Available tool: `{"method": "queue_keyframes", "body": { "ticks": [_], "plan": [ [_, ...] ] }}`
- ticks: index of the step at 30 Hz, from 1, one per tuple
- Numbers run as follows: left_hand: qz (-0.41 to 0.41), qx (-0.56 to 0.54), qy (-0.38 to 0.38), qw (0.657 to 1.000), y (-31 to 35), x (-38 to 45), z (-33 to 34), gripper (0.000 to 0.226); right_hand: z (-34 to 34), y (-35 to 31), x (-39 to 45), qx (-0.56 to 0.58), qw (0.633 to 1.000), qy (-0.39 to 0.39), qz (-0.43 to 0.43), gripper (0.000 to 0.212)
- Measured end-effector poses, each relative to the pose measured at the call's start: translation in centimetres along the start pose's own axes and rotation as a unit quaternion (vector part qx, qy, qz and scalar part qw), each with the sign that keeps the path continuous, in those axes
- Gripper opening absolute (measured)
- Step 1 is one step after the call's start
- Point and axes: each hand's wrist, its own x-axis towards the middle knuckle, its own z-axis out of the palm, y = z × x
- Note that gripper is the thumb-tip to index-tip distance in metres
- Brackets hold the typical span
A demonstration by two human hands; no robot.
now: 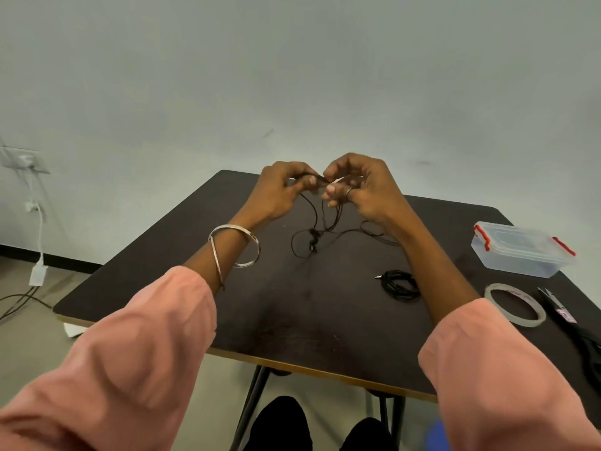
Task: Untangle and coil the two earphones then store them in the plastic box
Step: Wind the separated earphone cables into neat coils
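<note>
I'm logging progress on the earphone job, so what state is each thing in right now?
Left hand: pinches the loose earphone cable.
Right hand: pinches the same cable.
Loose earphone: uncoiled, hanging from both hands, its lower loops on the table.
Second earphone: coiled, lying on the table.
Plastic box: lid on, red clips down.
Tape roll: lying flat.
Scissors: lying flat.

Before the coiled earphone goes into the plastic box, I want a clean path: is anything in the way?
The plastic box has its lid shut; nothing lies between it and the coiled earphone.
</note>
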Motion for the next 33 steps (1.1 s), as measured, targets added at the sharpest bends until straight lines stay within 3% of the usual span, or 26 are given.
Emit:
{"method": "queue_keyframes", "body": {
  "ticks": [4, 6, 9, 12, 14, 18, 23, 30, 33],
  "plan": [
    [-0.029, -0.054, 0.058, 0.996, 0.7, 0.9, -1.8, 0.017, -0.9, 0.4, 0.7, 0.015, 0.999, 0.017, 0.025, 0.022],
    [-0.044, -0.046, 0.093, 0.994, 1.1, 1.5, -2.6, 0.017, -1.2, 1.2, 0.6, -0.014, 0.999, -0.010, 0.044, 0.021],
    [-0.049, 0.001, 0.160, 0.986, 2.0, 1.8, -3.5, 0.014, -1.3, 2.3, 0.3, -0.127, 0.987, -0.085, 0.052, 0.016],
    [-0.015, 0.078, 0.177, 0.981, 2.3, 1.8, -4.1, 0.019, -1.1, 2.6, 0.1, -0.166, 0.980, -0.087, 0.060, 0.012],
    [-0.005, 0.116, 0.179, 0.977, 2.3, 1.8, -4.2, 0.023, -1.1, 2.4, 0.1, -0.126, 0.986, -0.073, 0.079, 0.008],
    [-0.011, 0.181, 0.188, 0.965, 2.4, 1.6, -4.1, 0.023, -1.2, 2.2, 0.0, 0.009, 0.990, -0.024, 0.140, 0.021],
    [-0.035, 0.183, 0.219, 0.958, 2.1, 1.6, -3.7, 0.021, -0.6, 3.4, -0.1, -0.109, 0.981, -0.068, 0.148, 0.014],
    [-0.062, 0.158, 0.275, 0.946, 2.3, 1.6, -3.2, 0.021, -0.1, 3.4, -0.4, 0.054, 0.989, -0.039, 0.132, 0.020],
    [-0.079, 0.148, 0.297, 0.940, 1.9, 1.6, -3.8, 0.023, -0.2, 4.3, -0.7, 0.028, 0.988, -0.051, 0.142, 0.024]
  ]
}}
